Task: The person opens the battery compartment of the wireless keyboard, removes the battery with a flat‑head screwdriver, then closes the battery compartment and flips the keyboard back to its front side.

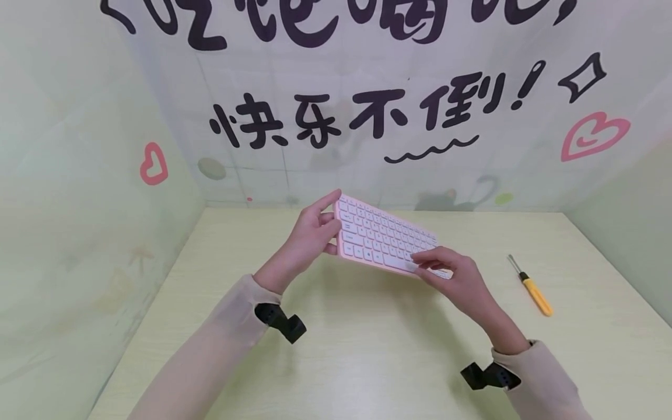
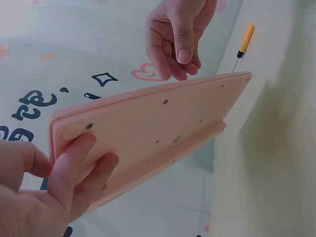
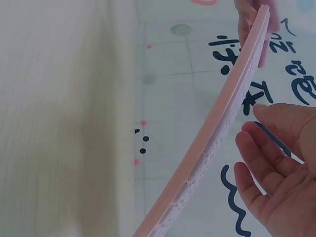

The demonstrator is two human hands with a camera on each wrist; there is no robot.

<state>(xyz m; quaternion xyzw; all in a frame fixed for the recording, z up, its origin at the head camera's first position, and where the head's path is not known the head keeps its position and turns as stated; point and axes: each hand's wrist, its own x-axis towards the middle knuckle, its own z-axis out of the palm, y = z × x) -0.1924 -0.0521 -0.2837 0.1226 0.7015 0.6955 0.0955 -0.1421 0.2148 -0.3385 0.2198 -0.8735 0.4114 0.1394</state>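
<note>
A pink keyboard [image 1: 385, 236] with white keys is held up above the table, tilted, its keys towards the head camera. My left hand [image 1: 314, 230] grips its left end, thumb on the front edge and fingers behind. In the left wrist view the pink back of the keyboard [image 2: 143, 128] shows small screws and a raised ridge, with the left hand's fingers [image 2: 74, 153] pressed against it. My right hand [image 1: 454, 271] hovers in front of the keys near the right end. The right wrist view shows this right hand [image 3: 279, 168] apart from the keyboard [image 3: 217, 118], fingers loosely bent, holding nothing.
A screwdriver [image 1: 535, 294] with a yellow handle lies on the pale wooden table [image 1: 357, 361] to the right. Behind the table hangs a white backdrop [image 1: 325, 169] with black writing and pink hearts. Side panels stand at left and right.
</note>
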